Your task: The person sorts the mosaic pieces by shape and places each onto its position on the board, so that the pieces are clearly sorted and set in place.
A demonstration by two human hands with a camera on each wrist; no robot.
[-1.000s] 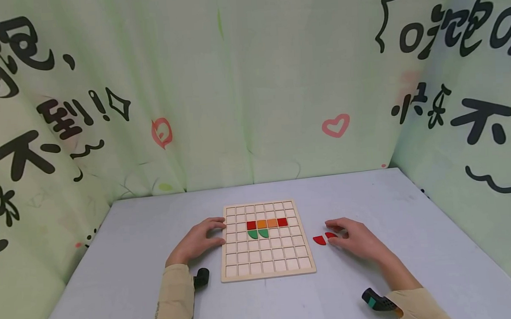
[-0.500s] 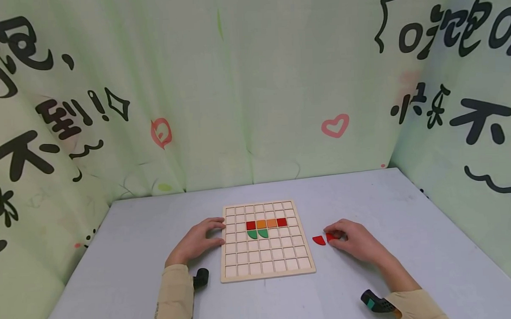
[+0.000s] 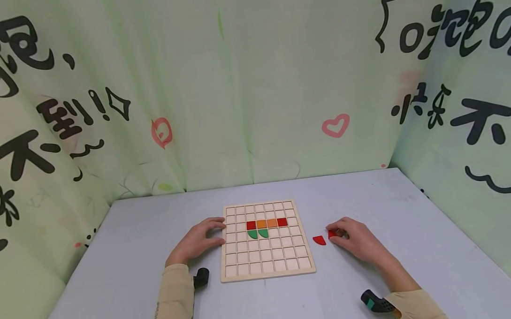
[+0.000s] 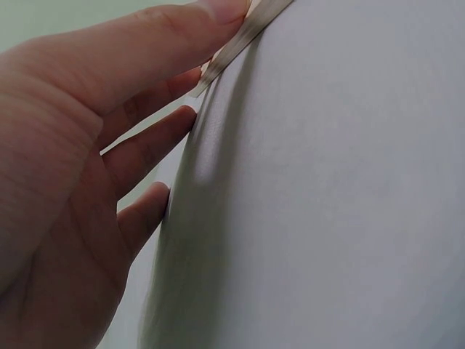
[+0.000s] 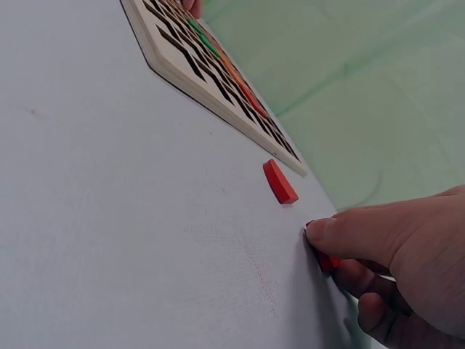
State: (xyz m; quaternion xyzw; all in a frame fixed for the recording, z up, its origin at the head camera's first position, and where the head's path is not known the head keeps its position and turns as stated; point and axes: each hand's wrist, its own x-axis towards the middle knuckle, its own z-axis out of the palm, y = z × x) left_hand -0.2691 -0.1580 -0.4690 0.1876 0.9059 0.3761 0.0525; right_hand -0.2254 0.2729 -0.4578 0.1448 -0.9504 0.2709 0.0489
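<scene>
A wooden grid board (image 3: 311,265) lies on the table. One row holds two orange squares (image 3: 266,223) between two red squares (image 3: 251,225), with two green quarter-circle pieces (image 3: 258,234) in the row in front. My left hand (image 3: 197,240) rests at the board's left edge, its thumb and fingers spread along it. To the right of the board, my right hand (image 3: 354,237) pinches a red quarter-circle piece (image 5: 327,262) between thumb and fingers, low over the table; the hand covers part of it. Another red quarter-circle piece (image 5: 280,183) lies between that hand and the board.
The white table (image 3: 286,304) reaches back to a pale green curtain (image 3: 279,107) with black lettering and pink hearts. Similar curtain stands at the left and right sides. Black wrist devices (image 3: 202,277) sit at both sleeves.
My right hand has closed its thumb and fingers on the nearer red quarter-circle piece and shifted it slightly right, away from the other one. The left hand and board stay as they were.
</scene>
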